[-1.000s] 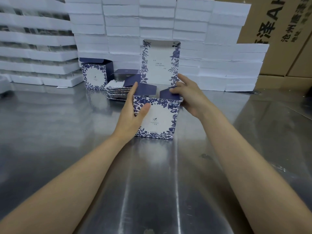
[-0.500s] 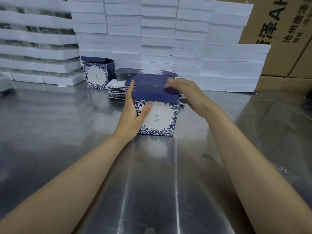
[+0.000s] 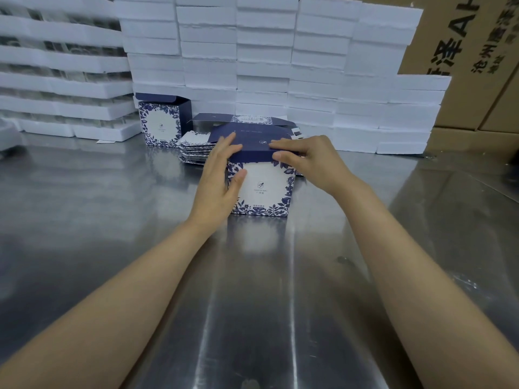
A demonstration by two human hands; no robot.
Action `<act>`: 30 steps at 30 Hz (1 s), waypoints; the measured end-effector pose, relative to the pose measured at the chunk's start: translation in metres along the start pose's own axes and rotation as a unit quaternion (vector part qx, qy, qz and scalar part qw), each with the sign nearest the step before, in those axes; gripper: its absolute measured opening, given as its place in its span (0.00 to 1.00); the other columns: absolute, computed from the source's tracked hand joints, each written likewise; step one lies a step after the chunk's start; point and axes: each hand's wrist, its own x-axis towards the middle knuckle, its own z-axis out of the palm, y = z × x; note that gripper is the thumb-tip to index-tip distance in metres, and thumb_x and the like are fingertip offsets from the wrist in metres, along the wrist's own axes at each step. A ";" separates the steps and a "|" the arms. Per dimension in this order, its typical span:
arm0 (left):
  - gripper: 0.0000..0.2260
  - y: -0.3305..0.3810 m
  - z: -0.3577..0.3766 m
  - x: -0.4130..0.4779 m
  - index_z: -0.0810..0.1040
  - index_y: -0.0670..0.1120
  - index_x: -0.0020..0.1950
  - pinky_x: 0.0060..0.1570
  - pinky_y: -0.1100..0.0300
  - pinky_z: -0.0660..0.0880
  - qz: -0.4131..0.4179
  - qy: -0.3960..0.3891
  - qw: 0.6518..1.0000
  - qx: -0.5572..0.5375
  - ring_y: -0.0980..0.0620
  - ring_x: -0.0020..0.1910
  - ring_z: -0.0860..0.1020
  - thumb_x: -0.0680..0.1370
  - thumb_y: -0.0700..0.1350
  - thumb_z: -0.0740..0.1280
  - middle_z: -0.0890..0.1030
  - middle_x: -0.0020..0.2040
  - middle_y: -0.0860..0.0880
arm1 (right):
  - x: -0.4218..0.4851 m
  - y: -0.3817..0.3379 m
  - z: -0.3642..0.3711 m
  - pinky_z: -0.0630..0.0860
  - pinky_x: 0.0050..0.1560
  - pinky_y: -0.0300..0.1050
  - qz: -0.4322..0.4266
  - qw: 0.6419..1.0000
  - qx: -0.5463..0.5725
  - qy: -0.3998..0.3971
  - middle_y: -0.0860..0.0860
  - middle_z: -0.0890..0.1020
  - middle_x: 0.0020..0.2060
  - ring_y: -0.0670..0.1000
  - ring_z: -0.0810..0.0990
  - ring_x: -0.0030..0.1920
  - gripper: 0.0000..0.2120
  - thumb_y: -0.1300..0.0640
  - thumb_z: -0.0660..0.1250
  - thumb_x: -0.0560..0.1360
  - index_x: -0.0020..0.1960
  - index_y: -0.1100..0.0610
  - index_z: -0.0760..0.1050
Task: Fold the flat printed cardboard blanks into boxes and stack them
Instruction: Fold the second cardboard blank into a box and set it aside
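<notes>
Both bare forearms reach forward over the steel table (image 3: 252,304), converging on one box (image 3: 264,189) that stands on the table at centre, just past mid-depth; the left hand (image 3: 219,178) braces the box's left side, fingers straight and close together and pointing up to the lid's corner, thumb laid across the front face; the right hand (image 3: 311,161) comes in from the right, fingers laid flat and close together on the lid (image 3: 252,144), thumb pressed against the lid's front edge. The box is white with a dark blue leaf border and a small logo at centre; its lid is plain navy and lies folded down; it stands upright, printed face towards the camera, its long side running left to right. Just behind it lies a stack of flat blanks (image 3: 196,144); further left stands a folded box (image 3: 161,122) with its top flap raised; white foam blocks (image 3: 264,66) are stacked behind, brown cartons (image 3: 477,51) at far right.
</notes>
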 end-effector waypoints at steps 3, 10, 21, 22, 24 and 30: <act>0.09 0.008 -0.003 0.010 0.76 0.43 0.60 0.68 0.48 0.68 -0.029 0.038 0.999 -0.019 0.58 0.73 0.65 0.82 0.43 0.63 0.72 0.67 0.58 | -0.004 -0.003 0.008 0.73 0.64 0.46 -0.029 0.998 0.018 0.051 0.52 0.84 0.54 0.45 0.80 0.58 0.10 0.58 0.70 0.76 0.56 0.59 0.82; 0.07 0.020 -0.007 0.027 0.80 0.42 0.50 0.52 0.49 0.71 -0.001 0.034 0.997 0.075 0.47 0.48 0.75 0.80 0.41 0.63 0.79 0.45 0.50 | -0.010 -0.003 0.022 0.73 0.62 0.43 -0.071 0.986 0.046 0.146 0.57 0.86 0.46 0.40 0.80 0.40 0.09 0.63 0.72 0.74 0.53 0.65 0.83; 0.14 0.031 -0.012 0.031 0.81 0.44 0.39 0.45 0.54 0.66 0.000 0.081 0.994 0.079 0.49 0.40 0.69 0.80 0.46 0.61 0.69 0.34 0.55 | -0.004 -0.011 0.016 0.76 0.55 0.46 -0.033 0.987 0.104 0.117 0.50 0.86 0.42 0.46 0.83 0.46 0.15 0.56 0.62 0.80 0.40 0.58 0.83; 0.16 0.033 -0.014 0.034 0.84 0.45 0.40 0.46 0.53 0.67 -0.012 0.069 0.994 0.081 0.49 0.39 0.69 0.80 0.47 0.60 0.69 0.33 0.54 | -0.002 -0.013 0.015 0.74 0.59 0.43 -0.009 0.991 0.111 0.069 0.49 0.85 0.46 0.45 0.82 0.51 0.14 0.56 0.61 0.81 0.40 0.56 0.81; 0.18 0.038 -0.020 0.044 0.86 0.47 0.40 0.50 0.50 0.70 -0.053 0.036 0.995 0.080 0.48 0.39 0.72 0.80 0.50 0.58 0.70 0.31 0.54 | 0.001 -0.014 0.013 0.70 0.62 0.38 0.043 0.993 0.111 -0.007 0.47 0.83 0.55 0.42 0.78 0.58 0.11 0.56 0.60 0.81 0.42 0.53 0.76; 0.09 0.047 -0.043 0.068 0.82 0.57 0.37 0.42 0.62 0.70 -0.206 -0.064 0.969 0.121 0.65 0.33 0.76 0.75 0.58 0.69 0.82 0.30 0.57 | 0.010 -0.021 -0.003 0.69 0.64 0.40 0.076 0.992 0.090 -0.050 0.45 0.84 0.50 0.43 0.79 0.56 0.18 0.55 0.54 0.82 0.40 0.55 0.79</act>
